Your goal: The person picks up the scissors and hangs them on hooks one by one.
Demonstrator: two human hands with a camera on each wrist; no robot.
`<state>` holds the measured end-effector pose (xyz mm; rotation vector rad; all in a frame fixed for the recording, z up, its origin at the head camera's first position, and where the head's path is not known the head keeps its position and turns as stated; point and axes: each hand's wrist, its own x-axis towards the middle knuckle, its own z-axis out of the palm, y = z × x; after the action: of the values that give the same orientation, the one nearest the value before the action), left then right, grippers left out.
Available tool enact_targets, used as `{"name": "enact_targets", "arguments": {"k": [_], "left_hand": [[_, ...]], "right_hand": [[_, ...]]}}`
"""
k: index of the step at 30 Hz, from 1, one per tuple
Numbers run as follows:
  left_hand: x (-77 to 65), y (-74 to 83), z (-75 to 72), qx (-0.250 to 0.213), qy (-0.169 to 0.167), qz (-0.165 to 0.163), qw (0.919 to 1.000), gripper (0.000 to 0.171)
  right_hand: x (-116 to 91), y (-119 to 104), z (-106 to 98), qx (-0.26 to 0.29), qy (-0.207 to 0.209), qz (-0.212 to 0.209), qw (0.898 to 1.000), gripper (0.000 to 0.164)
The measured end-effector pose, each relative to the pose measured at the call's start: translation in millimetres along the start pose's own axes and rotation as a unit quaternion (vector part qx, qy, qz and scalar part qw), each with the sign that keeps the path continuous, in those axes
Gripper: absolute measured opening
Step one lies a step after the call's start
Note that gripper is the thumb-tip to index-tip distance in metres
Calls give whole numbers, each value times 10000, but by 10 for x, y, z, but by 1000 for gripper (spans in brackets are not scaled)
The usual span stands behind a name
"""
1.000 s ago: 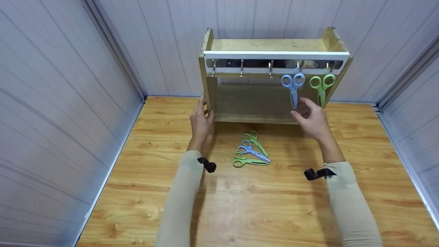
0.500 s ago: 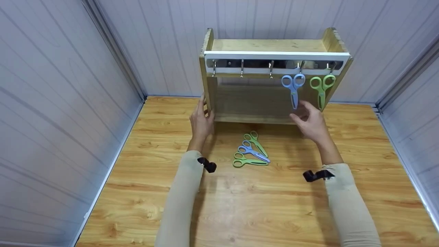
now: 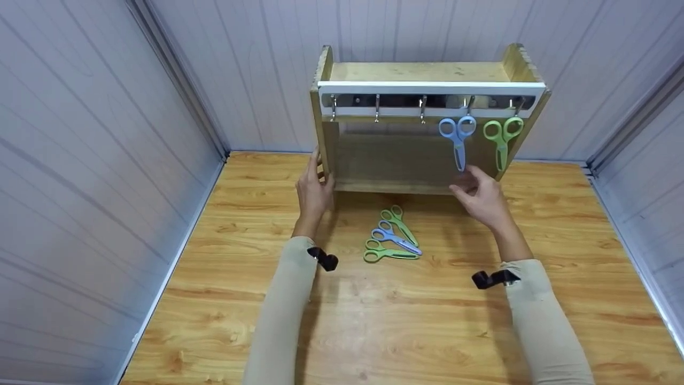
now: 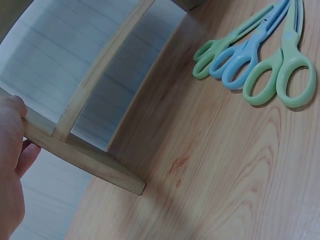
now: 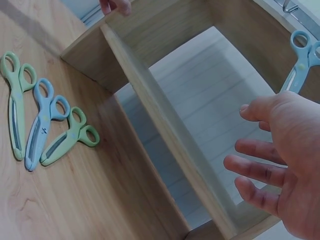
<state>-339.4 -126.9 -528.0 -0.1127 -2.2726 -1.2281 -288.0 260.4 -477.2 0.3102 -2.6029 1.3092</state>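
Note:
My left hand [image 3: 314, 191] grips the left side panel of a wooden rack [image 3: 422, 72], thumb in front and fingers behind. Below the tip of the hanging blue scissors [image 3: 458, 140] is my right hand [image 3: 483, 199], its fingers loosely spread and holding nothing, as the right wrist view shows. Those scissors hang by a finger loop from a hook on the rack's front rail, and green scissors [image 3: 502, 140] hang from the hook to their right. On the tabletop before the rack lie blue scissors [image 3: 394, 238] between two green pairs, fanned out.
Three hooks [image 3: 377, 108] on the left of the rail [image 3: 385, 85] carry nothing. The rack stands on the wood-grain table [image 3: 374, 331] near the back panel wall [image 3: 267, 69], with a side wall [image 3: 96, 176] at the left and another at the right.
My right hand has moved slightly down and away from the hanging blue scissors, which stay on their hook. My left hand has kept its place on the rack.

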Motion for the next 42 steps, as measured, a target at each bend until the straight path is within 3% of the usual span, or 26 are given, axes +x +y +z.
{"name": "enact_targets", "arguments": {"k": [11, 29, 42], "left_hand": [[-12, 10, 2, -126, -98, 59, 9999, 70], [-21, -11, 15, -222, -166, -37, 9996, 67], [-34, -43, 24, -134, -178, 55, 9997, 67]], "right_hand": [[-49, 49, 79, -71, -319, 168, 9993, 50], [-119, 117, 254, -279, -360, 33, 9990, 32], [-150, 125, 356, -580, -648, 39, 9962, 32]]}}
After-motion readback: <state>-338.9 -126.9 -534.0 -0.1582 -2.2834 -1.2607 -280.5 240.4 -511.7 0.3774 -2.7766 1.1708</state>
